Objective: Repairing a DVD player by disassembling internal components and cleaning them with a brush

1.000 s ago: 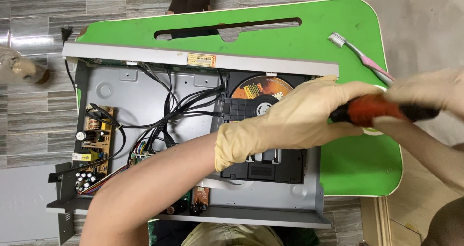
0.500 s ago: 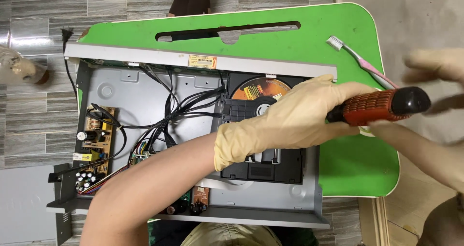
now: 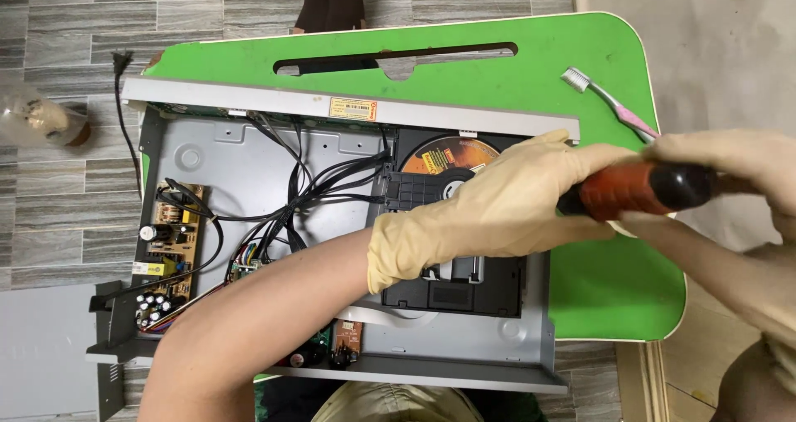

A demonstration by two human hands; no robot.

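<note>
Screwdriver at the open disc player's right edge, your left hand wrapped round its shaft end, your right hand closed on the handle, toothbrush near the green table's right corner.

Left hand: cream rubber glove, cuff at wrist, forearm bare. Right hand: apparently matching glove, partly cropped.

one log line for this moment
left hand: over disc drive | right hand: grips screwdriver | toothbrush: on green table
</note>
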